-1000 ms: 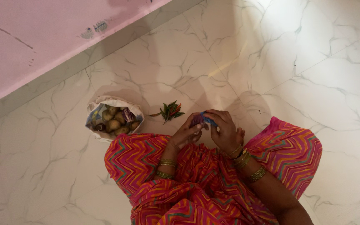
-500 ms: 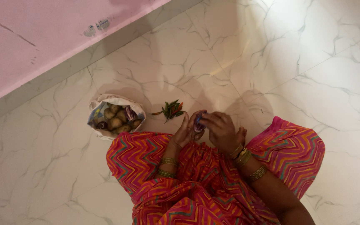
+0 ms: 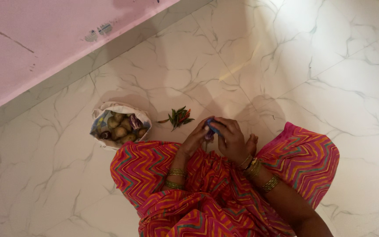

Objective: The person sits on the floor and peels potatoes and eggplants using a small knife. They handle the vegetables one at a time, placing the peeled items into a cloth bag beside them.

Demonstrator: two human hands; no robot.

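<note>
Our left hand point(image 3: 197, 137) and right hand point(image 3: 231, 137), parted a moment ago, close again around the small purple vegetable point(image 3: 208, 128); the chillies point(image 3: 179, 117) stay untouched.

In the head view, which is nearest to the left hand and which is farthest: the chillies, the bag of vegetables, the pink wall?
1. Chillies: on the floor, just up-left of the left hand.
2. Bag of vegetables: further left on the floor, beside the knee.
3. Pink wall: farthest, top left.
</note>
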